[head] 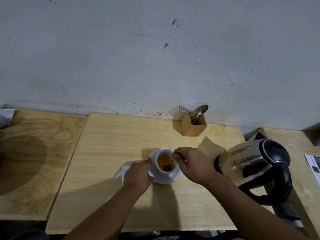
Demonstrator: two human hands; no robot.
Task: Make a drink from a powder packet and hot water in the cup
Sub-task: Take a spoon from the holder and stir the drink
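A white cup (161,174) stands on a white saucer (174,178) in the middle of the wooden table. It holds amber liquid with a dark brown lump near the bottom. My right hand (194,164) is over the cup's right rim, pinching a thin pale stirrer (173,161) that dips into the liquid. My left hand (138,175) rests against the saucer's left edge and steadies it. A torn white packet (122,172) lies on the table, partly hidden under my left hand.
A steel electric kettle (254,167) with a black handle stands right of the cup, close to my right forearm. A wooden holder (192,126) with a fork and spoon sits by the wall. A second wooden table (34,161) adjoins on the left.
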